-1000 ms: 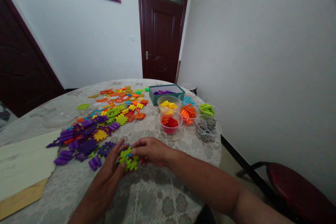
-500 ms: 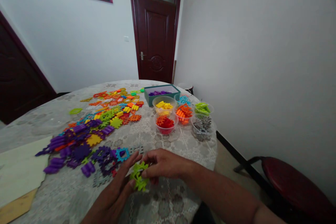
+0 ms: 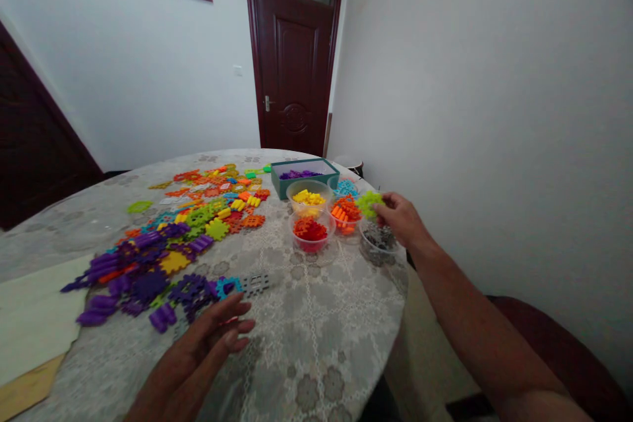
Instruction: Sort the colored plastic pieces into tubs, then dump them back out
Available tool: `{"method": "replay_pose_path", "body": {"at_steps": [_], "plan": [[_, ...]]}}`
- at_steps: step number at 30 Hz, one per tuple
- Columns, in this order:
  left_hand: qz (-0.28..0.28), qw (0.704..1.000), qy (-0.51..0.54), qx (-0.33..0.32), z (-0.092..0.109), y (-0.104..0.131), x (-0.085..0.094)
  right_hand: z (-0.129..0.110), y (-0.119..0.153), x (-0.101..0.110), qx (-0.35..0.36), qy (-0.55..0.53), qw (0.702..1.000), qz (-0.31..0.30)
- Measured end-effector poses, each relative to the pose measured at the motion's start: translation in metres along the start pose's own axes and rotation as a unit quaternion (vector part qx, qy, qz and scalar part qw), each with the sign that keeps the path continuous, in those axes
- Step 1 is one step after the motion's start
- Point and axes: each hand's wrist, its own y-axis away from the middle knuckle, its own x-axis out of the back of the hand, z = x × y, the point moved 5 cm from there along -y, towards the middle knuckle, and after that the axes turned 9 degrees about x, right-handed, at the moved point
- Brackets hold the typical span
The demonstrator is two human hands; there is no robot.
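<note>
My right hand (image 3: 403, 216) pinches lime green toothed pieces (image 3: 369, 204) above the bowls at the table's right side, just behind the bowl of grey pieces (image 3: 378, 237). The lime bowl is hidden behind the hand and the pieces. Near the front edge, my left hand (image 3: 208, 343) is empty, fingers apart, close to a grey piece (image 3: 256, 285) and a blue piece (image 3: 228, 289). Other clear bowls hold red pieces (image 3: 310, 229), orange pieces (image 3: 345, 210), yellow pieces (image 3: 308, 198) and light blue pieces (image 3: 345, 188).
A green box (image 3: 281, 188) with purple pieces stands behind the bowls. A mixed pile of purple (image 3: 151, 285), green, yellow and orange pieces spreads over the table's left half. A pale board (image 3: 39, 316) lies at the left edge; a dark red stool (image 3: 554, 343) stands at right.
My right hand has moved from beside my left hand to the bowls at right, carrying the lime green pieces. My left hand has let go of them and stays near the front.
</note>
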Motion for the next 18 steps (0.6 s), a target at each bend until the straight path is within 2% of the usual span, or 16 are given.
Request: {"method": "replay_pose_path", "body": {"at_steps": [2,5,7,11,14,18], "plan": [[0.003,1.0,-0.008,0.004,-0.009,-0.002,0.006,0.018,-0.032,0.041,0.023,0.16,0.981,0.108],[-0.003,1.0,-0.017,0.006,-0.021,-0.006,0.009,0.043,-0.059,0.07,0.026,0.279,0.947,0.157],[-0.008,1.0,-0.024,0.003,-0.026,-0.008,0.009,0.059,-0.065,0.072,0.02,0.306,0.939,0.158],[-0.004,0.999,-0.047,-0.001,-0.026,-0.01,0.008,0.083,-0.067,0.06,0.018,0.353,0.923,0.149],[-0.006,0.998,-0.058,0.001,-0.026,-0.012,0.008,0.095,-0.07,0.053,0.017,0.373,0.918,0.133],[-0.012,0.998,-0.06,0.004,-0.03,-0.012,0.008,0.105,-0.074,0.055,0.008,0.382,0.917,0.114]]}}
